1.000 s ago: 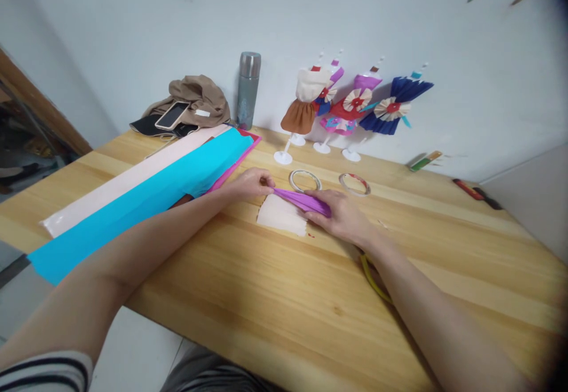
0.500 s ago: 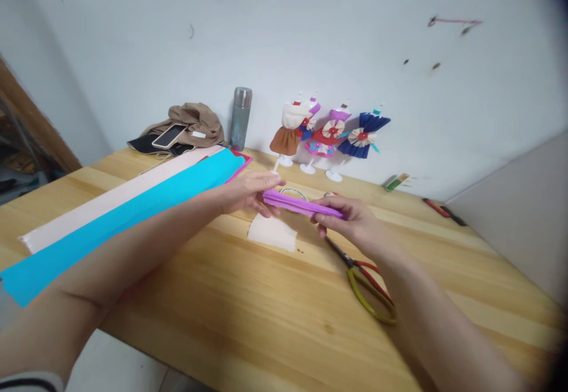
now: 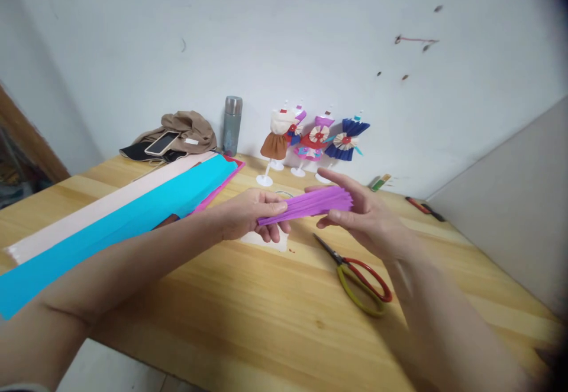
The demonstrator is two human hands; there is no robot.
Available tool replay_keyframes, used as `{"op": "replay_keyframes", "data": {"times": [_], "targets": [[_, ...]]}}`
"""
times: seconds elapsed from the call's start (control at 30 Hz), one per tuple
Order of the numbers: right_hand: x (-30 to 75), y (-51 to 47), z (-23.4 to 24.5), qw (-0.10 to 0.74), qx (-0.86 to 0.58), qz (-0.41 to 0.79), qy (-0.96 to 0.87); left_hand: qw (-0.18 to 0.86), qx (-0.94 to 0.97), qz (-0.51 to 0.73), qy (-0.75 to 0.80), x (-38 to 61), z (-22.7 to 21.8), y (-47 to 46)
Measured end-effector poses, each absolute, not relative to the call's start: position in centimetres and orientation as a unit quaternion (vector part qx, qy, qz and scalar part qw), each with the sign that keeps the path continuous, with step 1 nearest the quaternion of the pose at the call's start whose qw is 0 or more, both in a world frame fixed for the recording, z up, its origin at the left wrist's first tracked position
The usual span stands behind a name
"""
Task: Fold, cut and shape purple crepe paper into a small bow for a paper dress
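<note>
A folded, pleated piece of purple crepe paper [image 3: 315, 202] is held up above the table. My left hand [image 3: 252, 213] pinches its narrow left end between thumb and fingers. At the other end the pleats fan out a little, and my right hand [image 3: 370, 211] curves around them with its fingers spread and the thumb close to the lower edge. Scissors [image 3: 341, 260] with one red and one yellow-green handle lie below my right hand. Under the purple paper is a pale piece of paper [image 3: 268, 241], partly hidden by my left fingers.
Strips of blue crepe paper [image 3: 146, 223] and pale pink crepe paper [image 3: 84, 211] lie at left. Behind them are a phone [image 3: 162, 143], brown cloth [image 3: 190, 127] and a thermos [image 3: 232, 128]. Small dress stands [image 3: 319, 137] line the wall. A red-black tool [image 3: 417, 205] lies far right.
The purple paper has gone from a tight, flat bundle to pleats fanned at the right end. My right hand has let go of that end and spread its fingers.
</note>
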State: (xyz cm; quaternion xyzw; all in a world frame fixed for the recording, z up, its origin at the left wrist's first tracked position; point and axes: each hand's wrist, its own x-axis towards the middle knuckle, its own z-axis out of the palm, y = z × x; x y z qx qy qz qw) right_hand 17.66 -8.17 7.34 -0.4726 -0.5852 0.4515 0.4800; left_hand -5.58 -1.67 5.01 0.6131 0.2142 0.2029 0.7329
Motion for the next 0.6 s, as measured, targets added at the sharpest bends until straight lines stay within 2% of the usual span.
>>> {"op": "replay_keyframes", "data": {"times": [0.13,0.4,0.6], "targets": [[17.0,-7.8,6.9,0.519,-0.435,0.548,-0.491,0.722,0.598,0.274,0.215,-4.9,4.5,-2.4],[15.7,-8.0,6.8,0.511,-0.476,0.502,-0.510,0.757,0.585,0.225,0.185,-4.9,5.1,-3.4],[15.4,-8.4,6.7,0.453,-0.473,0.494,-0.572,0.758,0.599,0.154,0.208,-5.0,5.1,-3.9]]}}
